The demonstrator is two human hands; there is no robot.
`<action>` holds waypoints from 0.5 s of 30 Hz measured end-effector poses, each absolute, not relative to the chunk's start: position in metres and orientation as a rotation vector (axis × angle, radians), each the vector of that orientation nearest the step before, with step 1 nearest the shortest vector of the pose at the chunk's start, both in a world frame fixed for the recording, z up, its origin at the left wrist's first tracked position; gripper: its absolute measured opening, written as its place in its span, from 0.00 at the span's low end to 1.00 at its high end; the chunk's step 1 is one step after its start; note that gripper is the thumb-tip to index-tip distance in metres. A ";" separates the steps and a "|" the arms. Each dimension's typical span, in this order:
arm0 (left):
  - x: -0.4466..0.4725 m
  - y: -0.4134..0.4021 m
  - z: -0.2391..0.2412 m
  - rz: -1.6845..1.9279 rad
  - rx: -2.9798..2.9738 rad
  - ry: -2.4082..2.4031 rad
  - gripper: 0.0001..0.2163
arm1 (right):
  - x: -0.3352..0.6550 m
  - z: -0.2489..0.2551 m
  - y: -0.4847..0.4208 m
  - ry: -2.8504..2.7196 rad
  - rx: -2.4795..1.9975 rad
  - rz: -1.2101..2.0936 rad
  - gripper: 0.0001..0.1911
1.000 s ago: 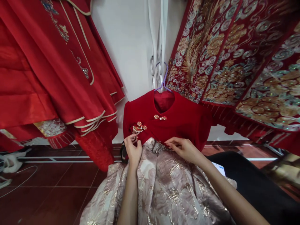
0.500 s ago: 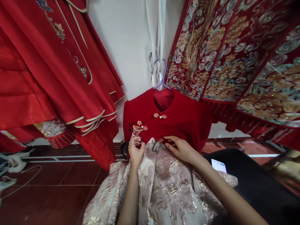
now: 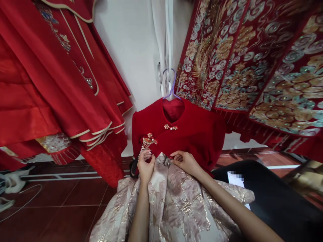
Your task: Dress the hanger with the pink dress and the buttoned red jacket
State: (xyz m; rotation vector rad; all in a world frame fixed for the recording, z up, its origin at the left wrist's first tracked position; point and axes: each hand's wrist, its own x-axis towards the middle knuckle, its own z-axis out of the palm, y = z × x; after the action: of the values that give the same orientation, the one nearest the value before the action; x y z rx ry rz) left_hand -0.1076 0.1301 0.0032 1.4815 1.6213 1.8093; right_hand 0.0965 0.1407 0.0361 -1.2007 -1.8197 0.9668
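A red short top hangs on a purple hanger, with a pearl-flower clasp below its neckline. Beneath its hem spreads a pale pink brocade garment with metallic flowers. My left hand is curled closed at the hem, just under a gold-and-red tasselled brooch; whatever its fingertips pinch is hidden. Opposite it, my right hand has thumb and fingers drawn together where hem and brocade meet. Its fingers cover the spot, so what they grip cannot be made out.
Red garments with cream piping hang at left. An embroidered red and gold garment hangs at right. A black seat with a white phone stands at lower right. White rails run above the tiled floor.
My right hand has moved left, its fingers closing over the lower clasp that showed before. My left hand stays by the brooch. The whole view has shifted slightly.
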 end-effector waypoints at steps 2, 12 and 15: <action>-0.108 0.131 0.002 1.815 1.471 1.616 0.10 | 0.095 0.038 0.144 -1.871 -1.266 0.945 0.09; -0.107 0.129 0.003 1.823 1.449 1.580 0.11 | 0.095 0.046 0.145 -2.075 -1.249 0.455 0.03; -0.107 0.127 0.004 1.811 1.436 1.572 0.11 | 0.097 0.047 0.142 -2.019 -1.116 0.688 0.05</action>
State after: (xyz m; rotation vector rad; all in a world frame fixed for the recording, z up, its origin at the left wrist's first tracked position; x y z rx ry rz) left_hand -0.1067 0.1270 0.0042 1.4362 1.5722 1.8113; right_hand 0.0965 0.1425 0.0473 -1.1163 -2.0189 0.6881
